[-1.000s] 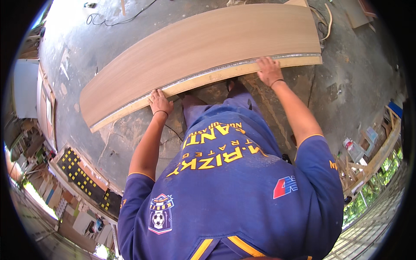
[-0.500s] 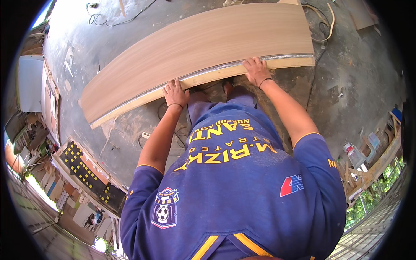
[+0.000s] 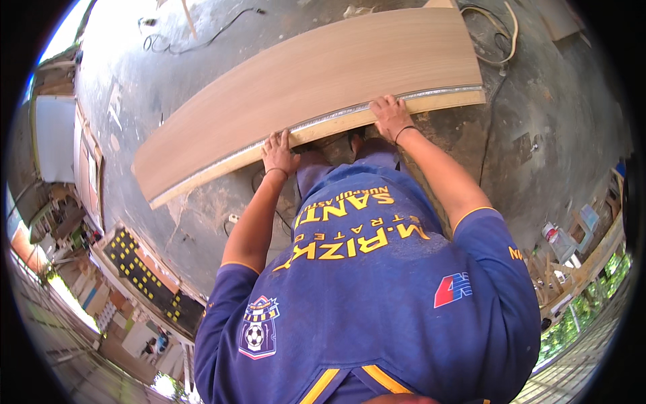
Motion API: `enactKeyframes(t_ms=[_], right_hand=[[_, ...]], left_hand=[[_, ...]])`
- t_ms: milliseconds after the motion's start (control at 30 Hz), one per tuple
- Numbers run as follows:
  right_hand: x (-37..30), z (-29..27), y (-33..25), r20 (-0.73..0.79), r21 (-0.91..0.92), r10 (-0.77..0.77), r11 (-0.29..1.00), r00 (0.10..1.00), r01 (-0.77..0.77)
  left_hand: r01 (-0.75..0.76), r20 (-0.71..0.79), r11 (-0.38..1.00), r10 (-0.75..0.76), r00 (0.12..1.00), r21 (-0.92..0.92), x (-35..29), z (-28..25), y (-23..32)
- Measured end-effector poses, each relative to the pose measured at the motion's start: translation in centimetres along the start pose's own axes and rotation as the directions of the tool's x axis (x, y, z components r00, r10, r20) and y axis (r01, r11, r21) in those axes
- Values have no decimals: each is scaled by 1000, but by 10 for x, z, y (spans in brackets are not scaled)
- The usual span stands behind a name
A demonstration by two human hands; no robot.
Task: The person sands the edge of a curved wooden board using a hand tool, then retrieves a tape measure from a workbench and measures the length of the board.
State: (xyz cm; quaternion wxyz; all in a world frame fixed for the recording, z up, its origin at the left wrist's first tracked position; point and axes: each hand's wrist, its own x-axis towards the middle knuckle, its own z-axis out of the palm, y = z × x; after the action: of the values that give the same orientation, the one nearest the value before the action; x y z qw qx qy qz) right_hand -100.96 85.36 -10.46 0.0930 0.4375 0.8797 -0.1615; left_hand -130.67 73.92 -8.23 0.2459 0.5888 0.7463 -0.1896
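Note:
A long wood-grain panel (image 3: 323, 67) with a curved far edge lies across the space before my legs. Along its near side run a thin silver strip (image 3: 323, 121) and a pale wood edge (image 3: 437, 102). My left hand (image 3: 279, 155) grips this near side left of the middle, fingers curled over the top. Farther right, my right hand (image 3: 390, 120) is closed over the same edge, its fingertips by the silver strip. The underside of the panel and my thumbs' full hold are hidden.
Dark concrete floor surrounds the panel. A black cord (image 3: 202, 48) lies at the far left, and a pale coiled strip (image 3: 513, 40) at the far right. A black board with yellow squares (image 3: 145, 273) stands at the left; a clear plastic container (image 3: 558, 242) sits at the right.
My hands have come slightly closer together along the near edge, the right one shifting a little left. Both keep hold of the panel. The whole view has shifted slightly.

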Motion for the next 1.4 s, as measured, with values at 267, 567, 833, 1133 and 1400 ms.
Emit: enactKeyframes(t_ms=[267,567,833,1133,1400], right_hand=[[-25,-4,68,-27,-112,101,988,995,-103],[-58,-28,148,13,-127,329,937,944,-325],[-59,-24,148,-12,-108,355,929,935,-354],[-59,-27,153,-5,-55,371,927,929,-371],[-67,-25,170,9,-45,450,892,893,-450]], left_hand=[[18,65,999,-20,998,33,1,-4,3],[20,118,999,-24,993,29,3,-9,2],[9,144,998,-19,989,69,7,-10,1],[39,207,993,-62,976,114,12,-9,5],[23,226,991,-52,973,130,10,-9,3]])
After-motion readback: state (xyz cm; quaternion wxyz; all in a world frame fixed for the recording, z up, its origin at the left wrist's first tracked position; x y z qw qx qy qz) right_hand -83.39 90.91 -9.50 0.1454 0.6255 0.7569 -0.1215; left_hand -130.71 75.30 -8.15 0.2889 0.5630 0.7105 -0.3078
